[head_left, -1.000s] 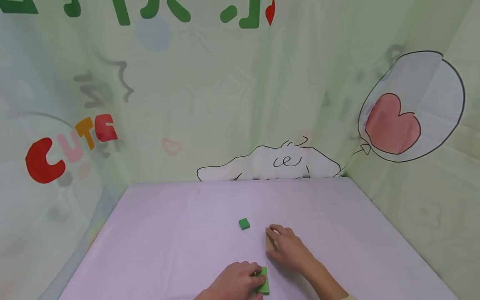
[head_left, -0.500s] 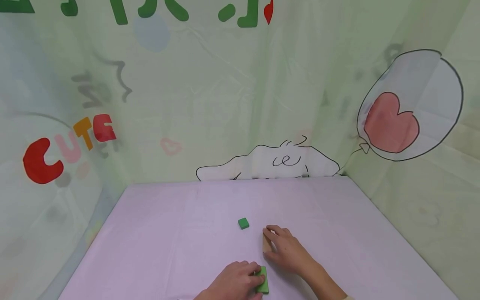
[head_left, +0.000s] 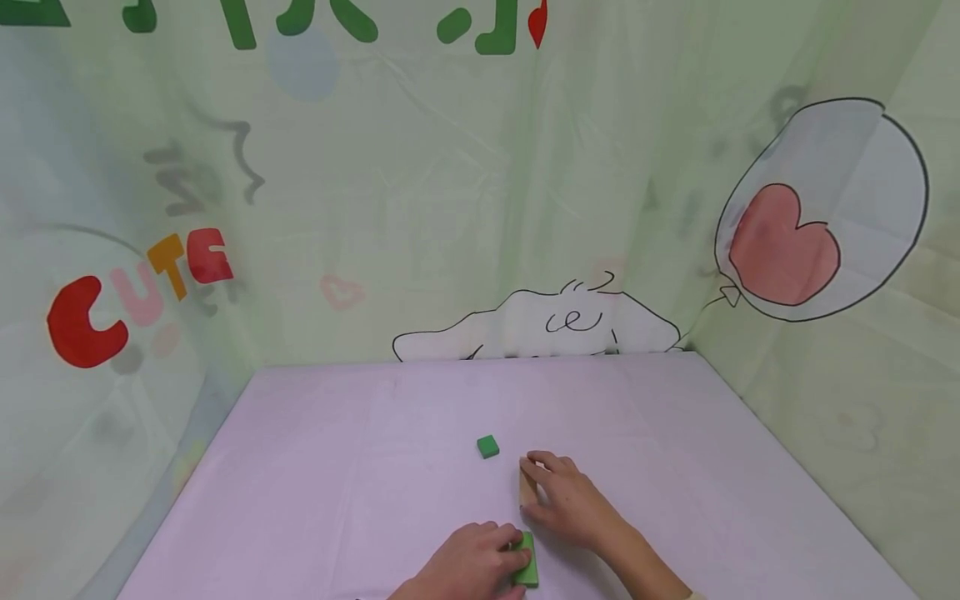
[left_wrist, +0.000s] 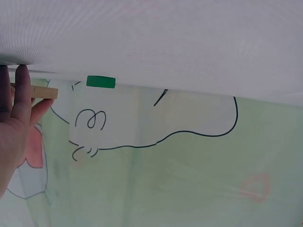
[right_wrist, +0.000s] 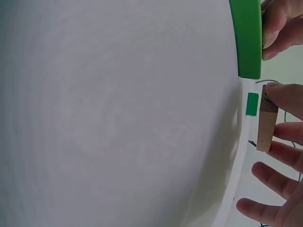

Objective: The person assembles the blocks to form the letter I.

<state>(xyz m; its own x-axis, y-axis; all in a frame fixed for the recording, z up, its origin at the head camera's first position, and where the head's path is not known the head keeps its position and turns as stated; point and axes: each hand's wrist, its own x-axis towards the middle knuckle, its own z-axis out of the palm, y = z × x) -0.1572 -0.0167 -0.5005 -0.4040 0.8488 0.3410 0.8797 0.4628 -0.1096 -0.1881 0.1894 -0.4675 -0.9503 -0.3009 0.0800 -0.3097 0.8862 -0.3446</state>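
Observation:
My left hand grips a flat, light-green rectangular block near the front of the table, with the fingers over its left side. Up and to the right, my right hand pinches a plain wooden block. In the right wrist view the wooden block sits between the thumb and fingers, the other fingers spread, while the green block stands at the top beside left-hand fingers. A small dark-green square block lies farther back, apart from both hands. The left wrist view hides the block in my left hand.
A pale lilac cloth covers the table. Behind it and along both sides hang light-green printed curtains, with a balloon drawing on the right and coloured letters on the left.
My right hand has slid slightly left with the wooden block, toward the line of the light-green block. My left hand and the small green block have stayed put.

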